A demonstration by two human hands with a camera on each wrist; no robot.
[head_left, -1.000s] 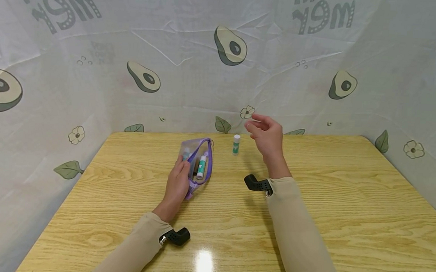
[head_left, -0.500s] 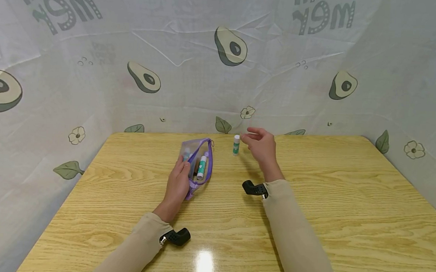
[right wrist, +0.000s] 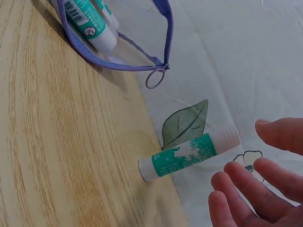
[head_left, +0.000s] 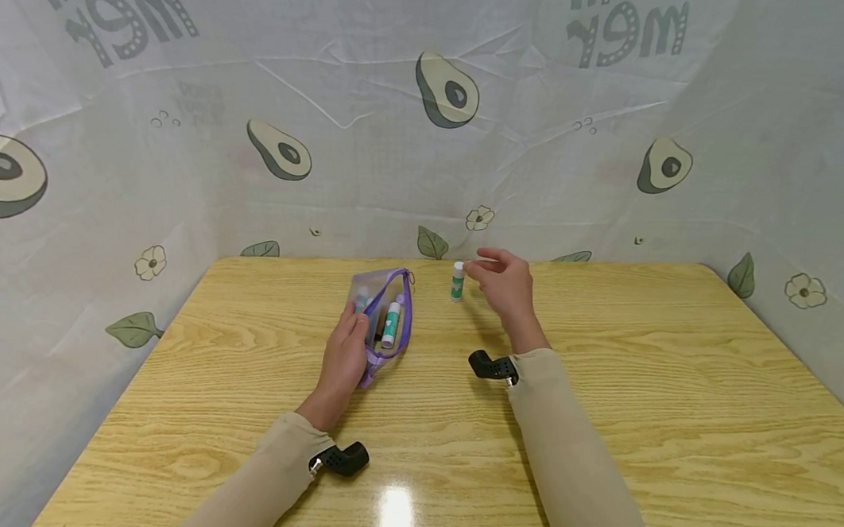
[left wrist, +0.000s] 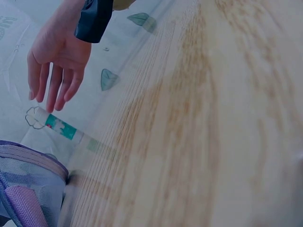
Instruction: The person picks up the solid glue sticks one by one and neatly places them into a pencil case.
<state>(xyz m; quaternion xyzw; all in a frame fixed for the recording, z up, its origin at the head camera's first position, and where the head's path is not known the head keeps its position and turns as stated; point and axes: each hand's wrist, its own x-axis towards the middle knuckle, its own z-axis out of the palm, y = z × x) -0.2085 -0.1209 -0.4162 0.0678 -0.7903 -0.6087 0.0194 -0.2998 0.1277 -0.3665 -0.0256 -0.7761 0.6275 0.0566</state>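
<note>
My left hand [head_left: 344, 356] holds a see-through mesh zipper pouch [head_left: 376, 282] with purple edging, its mouth spread toward the right. Inside lie glue sticks, one plainly visible white-and-green glue stick [head_left: 391, 324] and at least one more behind the mesh. Another glue stick [head_left: 457, 284] stands upright on the table, right of the pouch, its white cap on top. Beside that cap is my right hand [head_left: 508, 290], fingers loosely bent. From the right wrist view, a gap shows between the thumb and fingers [right wrist: 260, 189] and the standing glue stick [right wrist: 184, 157]. The left fingers are partly hidden behind the pouch.
A wooden table [head_left: 601, 400] carries everything. White cloth [head_left: 368, 189] printed with avocados hangs behind its far edge, close behind the standing glue stick. A small ring pull [right wrist: 155, 79] hangs at the pouch's corner. Black camera mounts [head_left: 343, 458] sit on both wrists.
My right hand has come down and left, from above the table to beside the standing glue stick's cap, then barely moved. The left hand and pouch have stayed put.
</note>
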